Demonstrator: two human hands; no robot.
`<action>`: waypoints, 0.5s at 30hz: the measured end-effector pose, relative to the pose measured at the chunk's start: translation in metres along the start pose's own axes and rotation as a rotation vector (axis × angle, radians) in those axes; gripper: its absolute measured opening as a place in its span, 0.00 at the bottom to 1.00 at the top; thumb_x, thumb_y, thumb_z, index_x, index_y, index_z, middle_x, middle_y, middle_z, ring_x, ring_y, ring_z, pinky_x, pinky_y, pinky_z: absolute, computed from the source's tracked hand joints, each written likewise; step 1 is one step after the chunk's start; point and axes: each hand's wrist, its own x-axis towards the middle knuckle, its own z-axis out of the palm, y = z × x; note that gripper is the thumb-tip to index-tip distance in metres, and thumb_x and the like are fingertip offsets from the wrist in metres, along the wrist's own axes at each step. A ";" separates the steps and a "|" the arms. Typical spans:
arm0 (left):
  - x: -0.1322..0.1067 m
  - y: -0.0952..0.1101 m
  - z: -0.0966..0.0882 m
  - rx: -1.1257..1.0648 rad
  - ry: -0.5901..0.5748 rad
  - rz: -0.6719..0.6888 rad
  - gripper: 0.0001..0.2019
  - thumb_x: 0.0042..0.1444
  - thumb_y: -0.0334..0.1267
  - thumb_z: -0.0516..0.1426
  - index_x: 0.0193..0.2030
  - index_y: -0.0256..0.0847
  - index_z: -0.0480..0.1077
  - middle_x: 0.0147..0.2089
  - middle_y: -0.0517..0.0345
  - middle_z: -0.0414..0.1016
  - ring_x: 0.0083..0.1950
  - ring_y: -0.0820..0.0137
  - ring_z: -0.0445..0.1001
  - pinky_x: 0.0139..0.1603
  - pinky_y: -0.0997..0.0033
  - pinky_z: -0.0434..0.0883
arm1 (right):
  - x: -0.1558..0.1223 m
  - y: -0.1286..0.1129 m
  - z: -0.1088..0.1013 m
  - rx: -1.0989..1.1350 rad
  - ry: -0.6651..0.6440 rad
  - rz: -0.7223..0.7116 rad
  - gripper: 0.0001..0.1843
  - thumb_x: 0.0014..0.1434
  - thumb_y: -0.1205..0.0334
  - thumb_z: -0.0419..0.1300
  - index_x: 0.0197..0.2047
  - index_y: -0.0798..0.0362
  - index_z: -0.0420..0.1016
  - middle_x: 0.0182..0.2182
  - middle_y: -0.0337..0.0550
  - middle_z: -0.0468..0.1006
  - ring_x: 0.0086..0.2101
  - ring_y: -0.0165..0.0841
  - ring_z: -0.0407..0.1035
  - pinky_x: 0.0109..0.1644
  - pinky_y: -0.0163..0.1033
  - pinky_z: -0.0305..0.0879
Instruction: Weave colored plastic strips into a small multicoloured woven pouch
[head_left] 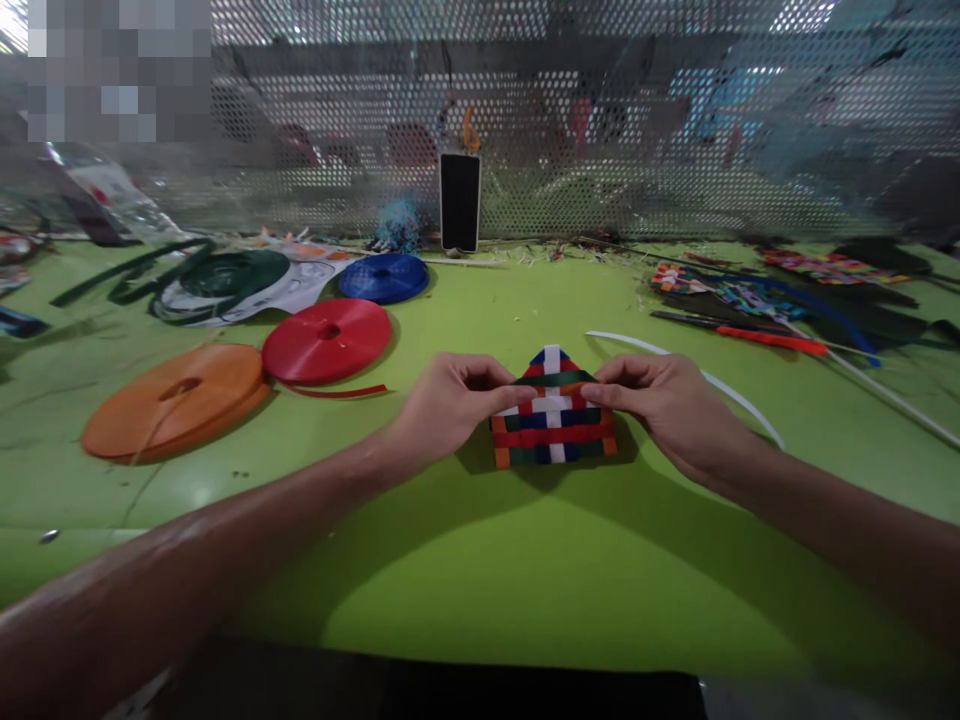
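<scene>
A small house-shaped piece of woven ribbon in red, white, blue, green and orange is held just over the green table. Its pointed end faces away from me and its straight edge lies toward me. My left hand pinches its left side, thumb on top. On the right side, my right hand grips it the same way, with the fingertips behind it hidden. Close to my right wrist, a loose white ribbon strip curves across the table.
Left of my hands lie an orange ribbon roll, a red roll, a blue roll and a green roll. A phone leans on the perforated metal screen. At right are an orange-and-black cutter and woven pieces.
</scene>
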 end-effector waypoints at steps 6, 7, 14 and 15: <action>0.004 -0.009 0.002 -0.065 -0.057 0.103 0.10 0.52 0.38 0.67 0.31 0.37 0.70 0.29 0.62 0.73 0.30 0.76 0.71 0.32 0.76 0.71 | 0.001 0.001 -0.004 -0.157 -0.093 -0.180 0.11 0.54 0.53 0.70 0.36 0.50 0.80 0.32 0.39 0.81 0.31 0.32 0.73 0.37 0.39 0.71; 0.003 -0.009 0.003 -0.061 -0.043 0.131 0.10 0.52 0.37 0.66 0.33 0.37 0.70 0.31 0.62 0.74 0.32 0.76 0.72 0.34 0.76 0.73 | 0.001 0.002 -0.003 -0.156 -0.100 -0.221 0.10 0.54 0.54 0.70 0.38 0.49 0.80 0.34 0.40 0.82 0.32 0.33 0.74 0.39 0.40 0.72; -0.006 -0.006 0.010 -0.025 0.028 0.288 0.10 0.54 0.37 0.67 0.39 0.37 0.72 0.37 0.57 0.77 0.37 0.72 0.77 0.40 0.74 0.77 | -0.006 0.007 0.002 -0.276 0.002 -0.508 0.07 0.60 0.56 0.67 0.34 0.49 0.79 0.30 0.38 0.79 0.31 0.32 0.71 0.37 0.39 0.68; -0.007 -0.006 0.010 -0.021 0.023 0.290 0.11 0.54 0.37 0.67 0.41 0.37 0.72 0.37 0.57 0.78 0.38 0.72 0.78 0.40 0.73 0.78 | -0.007 0.006 0.003 -0.290 0.007 -0.529 0.07 0.60 0.56 0.67 0.32 0.49 0.78 0.29 0.38 0.78 0.31 0.32 0.70 0.36 0.39 0.67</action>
